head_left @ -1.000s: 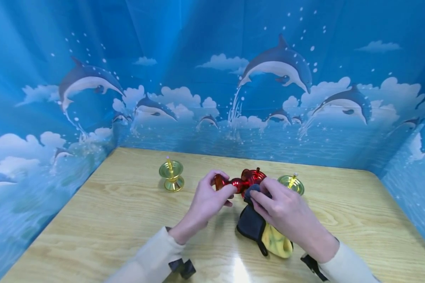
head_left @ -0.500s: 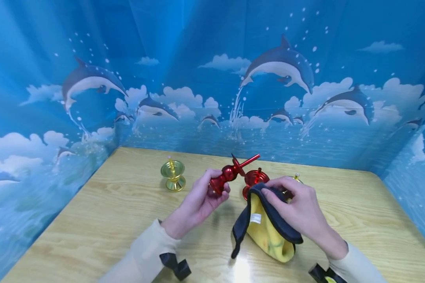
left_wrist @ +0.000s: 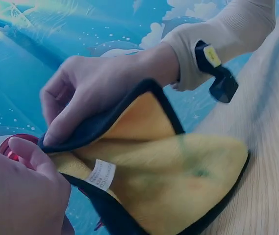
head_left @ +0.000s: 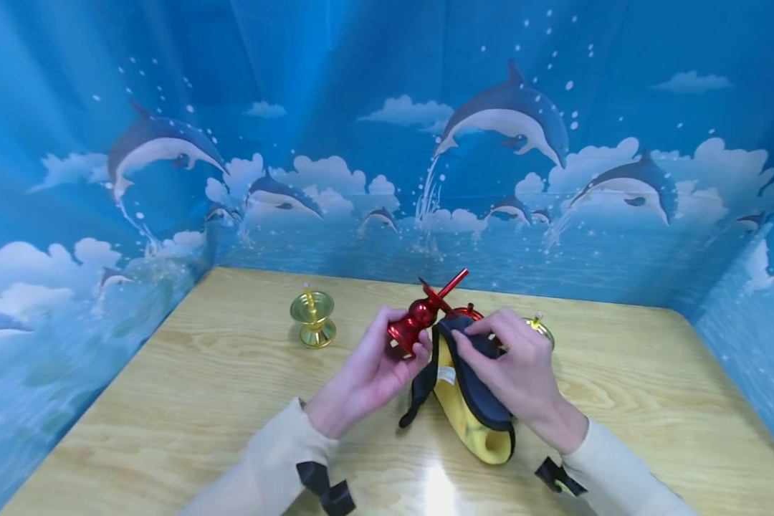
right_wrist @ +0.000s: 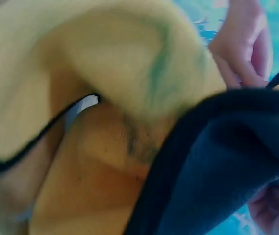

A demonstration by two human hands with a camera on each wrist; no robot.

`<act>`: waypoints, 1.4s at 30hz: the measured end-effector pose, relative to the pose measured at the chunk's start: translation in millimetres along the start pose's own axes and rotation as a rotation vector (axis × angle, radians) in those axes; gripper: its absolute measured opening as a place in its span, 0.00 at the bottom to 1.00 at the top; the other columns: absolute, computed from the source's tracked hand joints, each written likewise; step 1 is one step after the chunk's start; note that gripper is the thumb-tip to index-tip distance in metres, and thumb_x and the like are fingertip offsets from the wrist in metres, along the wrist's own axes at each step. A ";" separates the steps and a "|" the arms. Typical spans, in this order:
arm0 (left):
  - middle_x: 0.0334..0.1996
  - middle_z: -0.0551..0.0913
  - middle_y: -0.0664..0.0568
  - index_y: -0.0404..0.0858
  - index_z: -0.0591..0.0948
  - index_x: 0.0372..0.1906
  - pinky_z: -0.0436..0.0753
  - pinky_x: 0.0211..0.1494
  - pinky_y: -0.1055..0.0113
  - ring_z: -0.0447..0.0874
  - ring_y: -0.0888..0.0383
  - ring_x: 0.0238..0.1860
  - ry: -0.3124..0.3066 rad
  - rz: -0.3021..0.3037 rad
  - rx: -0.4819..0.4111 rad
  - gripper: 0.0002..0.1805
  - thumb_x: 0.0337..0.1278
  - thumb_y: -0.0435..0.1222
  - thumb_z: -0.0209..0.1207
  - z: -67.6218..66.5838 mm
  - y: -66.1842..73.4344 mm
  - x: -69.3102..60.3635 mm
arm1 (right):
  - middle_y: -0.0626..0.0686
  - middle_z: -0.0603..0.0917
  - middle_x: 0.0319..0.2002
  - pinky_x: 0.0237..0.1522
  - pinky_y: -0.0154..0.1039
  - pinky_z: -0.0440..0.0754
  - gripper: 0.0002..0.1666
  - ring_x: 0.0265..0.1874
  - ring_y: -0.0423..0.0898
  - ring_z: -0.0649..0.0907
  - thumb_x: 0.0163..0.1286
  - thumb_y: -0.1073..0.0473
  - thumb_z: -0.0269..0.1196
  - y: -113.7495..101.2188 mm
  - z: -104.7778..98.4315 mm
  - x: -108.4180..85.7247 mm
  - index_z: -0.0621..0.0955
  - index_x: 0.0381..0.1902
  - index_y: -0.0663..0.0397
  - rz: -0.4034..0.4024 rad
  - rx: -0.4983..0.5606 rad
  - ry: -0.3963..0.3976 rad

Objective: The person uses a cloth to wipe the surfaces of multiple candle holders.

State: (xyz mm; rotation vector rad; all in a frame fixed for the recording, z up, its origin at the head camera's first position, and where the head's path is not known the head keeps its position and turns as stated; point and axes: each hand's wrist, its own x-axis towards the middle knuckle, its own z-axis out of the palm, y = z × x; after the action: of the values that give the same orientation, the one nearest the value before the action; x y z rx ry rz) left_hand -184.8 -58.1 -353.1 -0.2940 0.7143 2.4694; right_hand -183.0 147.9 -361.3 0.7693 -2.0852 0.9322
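My left hand [head_left: 377, 369] grips a shiny red candlestick [head_left: 419, 315] by its flared foot. The candlestick is tilted, with its dish and thin stem pointing up to the right. In the head view, my right hand [head_left: 512, 373] pinches the edge of a cloth [head_left: 471, 423], navy on one side and yellow on the other, close beside the dish. The cloth hangs down in a fold, and its white label [left_wrist: 101, 174] shows in the left wrist view. In the right wrist view the cloth [right_wrist: 105, 161] fills most of the picture.
Behind the cloth stands a second red candlestick [head_left: 467, 312], mostly hidden. A gold candlestick [head_left: 312, 315] stands at the left on the wooden table [head_left: 187, 387]. Another gold one [head_left: 542, 331] is partly covered by my right hand. A blue dolphin curtain [head_left: 387, 143] encloses the table.
The red candlestick has turned from lying sideways to tilting upward in my left hand. My right hand has opened out the bunched cloth and brought it left, toward the candlestick.
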 end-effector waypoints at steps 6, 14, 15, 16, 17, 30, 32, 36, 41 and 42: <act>0.62 0.66 0.40 0.47 0.66 0.58 0.80 0.36 0.81 0.81 0.59 0.44 -0.007 0.019 0.107 0.16 0.71 0.41 0.53 -1.5 -0.9 0.5 | 0.51 0.79 0.27 0.28 0.38 0.87 0.15 0.23 0.46 0.84 0.74 0.54 0.61 2.9 6.2 0.2 0.81 0.30 0.58 -0.207 -0.090 0.004; 0.72 0.65 0.40 0.48 0.65 0.47 0.79 0.34 0.81 0.87 0.53 0.50 -0.046 0.088 0.285 0.08 0.74 0.39 0.53 -6.4 -1.9 -1.5 | 0.51 0.79 0.26 0.24 0.34 0.83 0.19 0.20 0.43 0.81 0.77 0.53 0.58 5.0 9.2 2.1 0.81 0.27 0.59 -0.323 -0.144 0.075; 0.72 0.67 0.41 0.48 0.66 0.48 0.79 0.33 0.81 0.89 0.52 0.49 -0.044 0.103 0.318 0.09 0.74 0.38 0.54 -6.9 -2.3 -1.6 | 0.51 0.79 0.25 0.24 0.34 0.83 0.19 0.20 0.42 0.80 0.76 0.53 0.59 5.1 9.4 2.5 0.81 0.27 0.59 -0.336 -0.152 0.083; 0.71 0.68 0.41 0.47 0.66 0.49 0.79 0.32 0.80 0.90 0.52 0.49 -0.045 0.119 0.356 0.10 0.73 0.38 0.55 -7.4 -2.8 -1.7 | 0.51 0.79 0.26 0.24 0.34 0.83 0.19 0.20 0.42 0.80 0.76 0.54 0.59 5.2 9.5 3.0 0.81 0.27 0.59 -0.348 -0.158 0.092; 0.70 0.70 0.42 0.47 0.66 0.50 0.79 0.32 0.79 0.90 0.51 0.48 -0.043 0.133 0.396 0.11 0.73 0.37 0.56 -7.9 -3.2 -1.7 | 0.52 0.80 0.26 0.24 0.34 0.83 0.19 0.20 0.43 0.80 0.76 0.54 0.59 5.5 9.5 3.4 0.82 0.27 0.60 -0.359 -0.162 0.099; 0.53 0.88 0.47 0.43 0.77 0.61 0.87 0.55 0.58 0.89 0.55 0.53 0.079 0.403 1.068 0.25 0.62 0.44 0.69 -7.7 -11.3 2.1 | 0.55 0.81 0.27 0.25 0.39 0.85 0.19 0.23 0.47 0.82 0.77 0.55 0.59 6.5 6.8 8.6 0.83 0.29 0.62 -0.420 -0.205 0.115; 0.51 0.89 0.48 0.45 0.79 0.59 0.88 0.54 0.58 0.89 0.54 0.54 0.091 0.468 1.144 0.23 0.62 0.48 0.68 -8.5 -11.4 1.9 | 0.55 0.81 0.27 0.25 0.39 0.85 0.19 0.23 0.47 0.82 0.77 0.55 0.59 7.3 7.1 8.5 0.83 0.29 0.62 -0.420 -0.213 0.100; 0.51 0.90 0.46 0.46 0.79 0.57 0.89 0.51 0.58 0.90 0.54 0.52 0.127 0.558 1.272 0.23 0.63 0.52 0.67 -9.1 -10.5 -0.1 | 0.54 0.81 0.27 0.25 0.39 0.85 0.20 0.23 0.47 0.82 0.78 0.54 0.57 10.2 6.9 6.6 0.83 0.30 0.62 -0.389 -0.217 0.060; 0.52 0.89 0.45 0.44 0.75 0.54 0.88 0.49 0.58 0.89 0.54 0.51 0.183 0.569 1.330 0.24 0.62 0.52 0.67 -7.7 -8.8 -3.5 | 0.54 0.81 0.27 0.25 0.39 0.85 0.21 0.23 0.46 0.82 0.78 0.53 0.56 14.0 6.9 4.8 0.82 0.29 0.62 -0.351 -0.215 0.031; 0.51 0.89 0.45 0.44 0.75 0.54 0.88 0.49 0.58 0.89 0.54 0.52 0.190 0.573 1.328 0.24 0.62 0.52 0.68 -6.9 -8.3 -4.1 | 0.54 0.81 0.27 0.25 0.39 0.85 0.21 0.23 0.46 0.82 0.78 0.53 0.56 14.4 7.1 4.9 0.82 0.29 0.61 -0.351 -0.214 0.033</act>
State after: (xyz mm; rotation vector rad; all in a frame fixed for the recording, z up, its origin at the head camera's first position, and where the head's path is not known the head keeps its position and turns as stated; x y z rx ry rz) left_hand -176.4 -57.9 -360.9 0.2324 2.5245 1.8319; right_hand -199.0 149.3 -366.1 0.9570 -1.9009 0.5181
